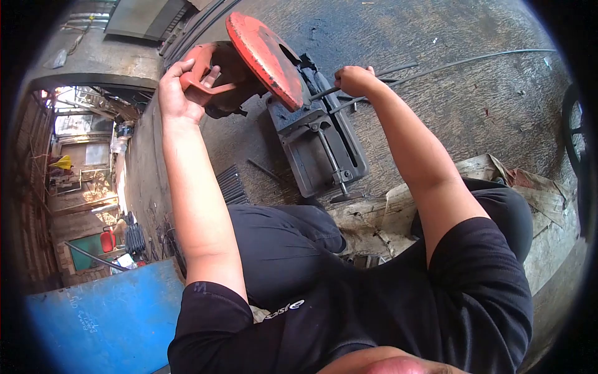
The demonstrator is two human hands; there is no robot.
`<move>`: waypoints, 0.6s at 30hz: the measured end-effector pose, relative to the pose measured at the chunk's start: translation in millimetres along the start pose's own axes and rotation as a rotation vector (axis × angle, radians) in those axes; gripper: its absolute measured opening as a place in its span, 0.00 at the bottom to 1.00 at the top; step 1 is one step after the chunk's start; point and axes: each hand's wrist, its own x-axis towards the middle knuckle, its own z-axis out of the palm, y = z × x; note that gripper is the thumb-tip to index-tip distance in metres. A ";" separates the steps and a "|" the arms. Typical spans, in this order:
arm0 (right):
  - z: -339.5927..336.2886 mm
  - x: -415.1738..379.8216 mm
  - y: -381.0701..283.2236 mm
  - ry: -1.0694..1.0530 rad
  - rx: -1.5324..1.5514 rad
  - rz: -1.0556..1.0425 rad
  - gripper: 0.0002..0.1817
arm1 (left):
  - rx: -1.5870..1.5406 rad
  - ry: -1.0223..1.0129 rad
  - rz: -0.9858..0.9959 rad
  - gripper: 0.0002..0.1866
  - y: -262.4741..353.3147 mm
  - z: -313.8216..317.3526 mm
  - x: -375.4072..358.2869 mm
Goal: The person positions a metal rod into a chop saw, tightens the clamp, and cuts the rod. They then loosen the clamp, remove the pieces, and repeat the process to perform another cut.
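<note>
My left hand (187,90) is wrapped round the handle of a red cut-off saw (265,56), whose round red guard is scuffed and dark at its rim. Below the guard is the saw's grey metal base (324,140), with a clamp screw (329,153) along its middle. To the right of the guard, my right hand (356,81) is closed round a thin metal rod (325,93), which runs in toward the saw's clamp. A second long rod (436,65) passes close below that hand. The guard hides the cutting point.
Several short cut rods (232,186) lie left of the base, with one loose rod (265,169) nearby. A blue panel (112,311) stands at lower left. Pale sacking (405,212) lies by my legs. A dark wheel (574,131) is at the right edge.
</note>
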 end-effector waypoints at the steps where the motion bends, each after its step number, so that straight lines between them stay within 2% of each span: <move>1: -0.9 1.1 3.1 -0.002 -0.001 0.000 0.17 | 0.003 -0.018 -0.012 0.25 1.2 1.9 -2.8; 5: -8.9 1.1 16.7 0.024 0.052 -0.068 0.16 | -0.023 -0.043 -0.011 0.25 2.2 1.6 -3.6; 7: -19.1 -0.3 25.4 -0.128 0.322 -0.102 0.16 | -0.033 -0.042 -0.004 0.25 2.0 -0.4 -0.4; 9: -19.8 -9.6 30.9 -0.134 0.435 -0.134 0.16 | -0.044 -0.044 0.003 0.25 1.2 -2.5 2.1; 12: -8.6 -14.4 31.5 -0.195 1.210 -0.077 0.16 | -0.044 -0.066 -0.002 0.26 1.8 -1.1 -0.3; 13: -7.2 -12.9 30.1 -0.193 1.206 -0.079 0.16 | -0.029 -0.048 -0.014 0.24 2.5 1.6 -2.3; 15: -7.4 -8.4 27.5 -0.303 1.389 -0.263 0.14 | -0.018 -0.035 -0.020 0.23 3.2 5.4 -5.1; 18: -19.4 -12.7 4.9 -0.304 1.588 -0.293 0.12 | -0.014 -0.026 -0.025 0.23 2.9 6.6 -5.6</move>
